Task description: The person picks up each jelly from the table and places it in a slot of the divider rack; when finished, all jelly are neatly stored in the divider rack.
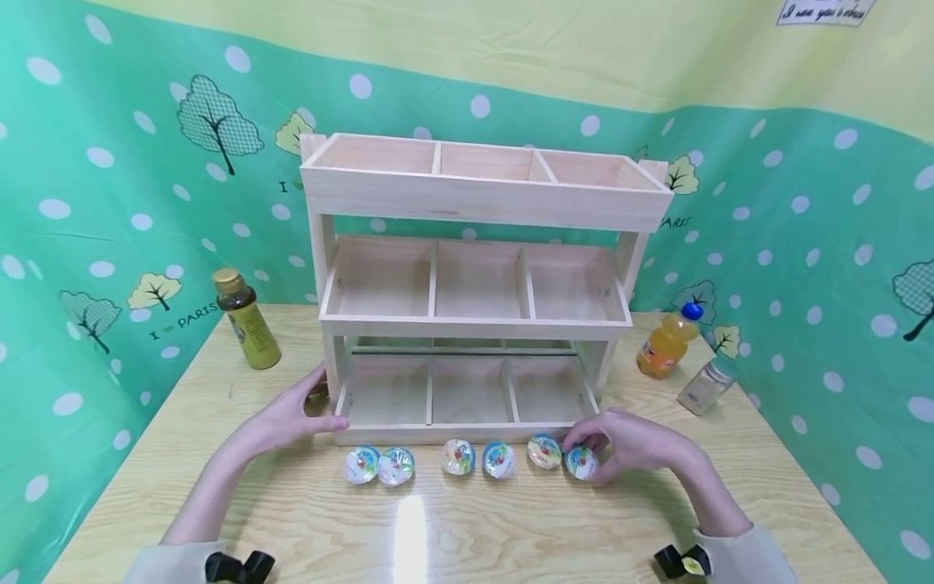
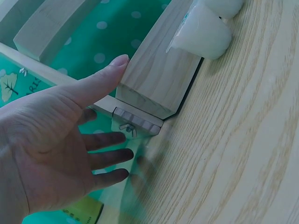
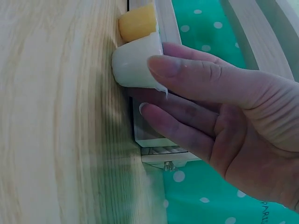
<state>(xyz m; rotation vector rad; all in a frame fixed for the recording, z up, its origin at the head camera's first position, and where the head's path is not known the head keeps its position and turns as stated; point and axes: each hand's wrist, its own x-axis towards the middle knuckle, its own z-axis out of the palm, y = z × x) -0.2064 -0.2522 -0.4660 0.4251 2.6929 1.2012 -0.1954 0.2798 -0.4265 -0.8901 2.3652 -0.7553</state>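
While our right hand (image 1: 619, 440) pinched the rightmost white cup (image 1: 581, 463) between thumb and fingers, by the near right corner of the wooden rack (image 1: 474, 328), our left hand (image 1: 295, 415) held nothing, fingers loosely extended at the rack's left end; we could not quite tell whether its thumb touched wood. Five more cups (image 1: 458, 457) sat leftward along the near side.

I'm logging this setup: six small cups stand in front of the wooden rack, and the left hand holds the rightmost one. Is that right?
Not quite: the right hand, not the left hand, holds the rightmost cup, as the head view shows. Six small cups do stand in front of the wooden rack.
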